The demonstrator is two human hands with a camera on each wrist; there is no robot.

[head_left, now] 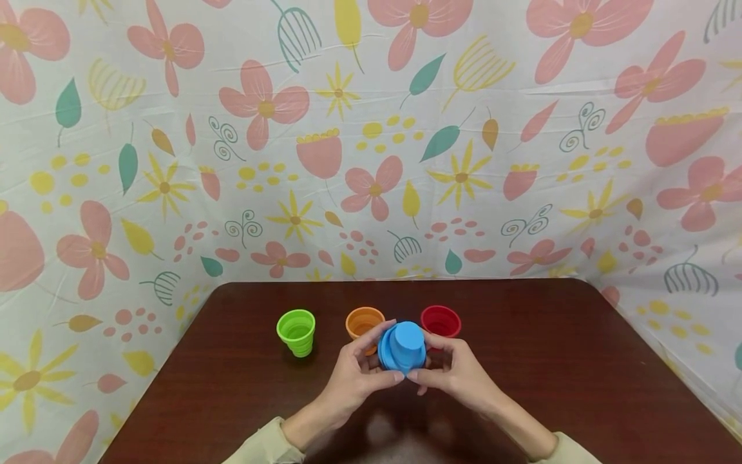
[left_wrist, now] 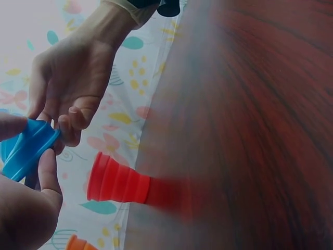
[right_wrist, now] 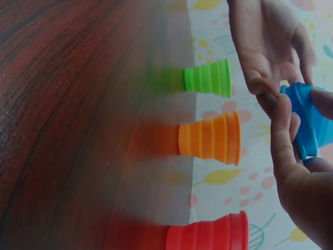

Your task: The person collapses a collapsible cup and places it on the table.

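Both hands grip a blue collapsible silicone cup (head_left: 408,338) by its rim, held up above the table. Its narrow base points toward the head camera, and the wider rings around it look partly folded. My left hand (head_left: 355,374) pinches the left side between thumb and fingers, while my right hand (head_left: 464,375) pinches the right side. Both thumbs meet at the near edge. In the left wrist view the blue cup (left_wrist: 32,148) appears tilted between the two hands; the right wrist view shows its rim (right_wrist: 302,122) edge-on. The cup's inside is hidden.
Three similar cups stand upright and unfolded on the dark brown table (head_left: 243,399): a green cup (head_left: 296,328) at left, an orange cup (head_left: 364,318) partly behind my left hand, and a red cup (head_left: 442,319) behind my right. A flower-print cloth (head_left: 371,142) hangs behind.
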